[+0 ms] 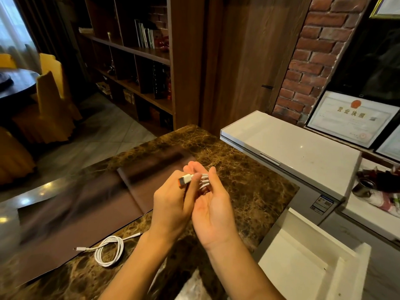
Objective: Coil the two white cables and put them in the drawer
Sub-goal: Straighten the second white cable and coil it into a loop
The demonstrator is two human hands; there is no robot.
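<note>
One cable lies coiled on the counter, near left edge, not yet stowed. Second cable held up over the counter, partly wound; a few loops show between the hands. Drawer open at lower right, no cable visible in it. Judged about halfway: finish the winding, then both go in.

Left hand: fingers curled, pinching the orange-tipped plug. Right hand: palm up, loops caught between thumb and fingers.

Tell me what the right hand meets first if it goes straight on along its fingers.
Likely nothing near: the right hand, holding the coiled cable, points out above the marble counter toward the wooden door; depth unclear.
</note>
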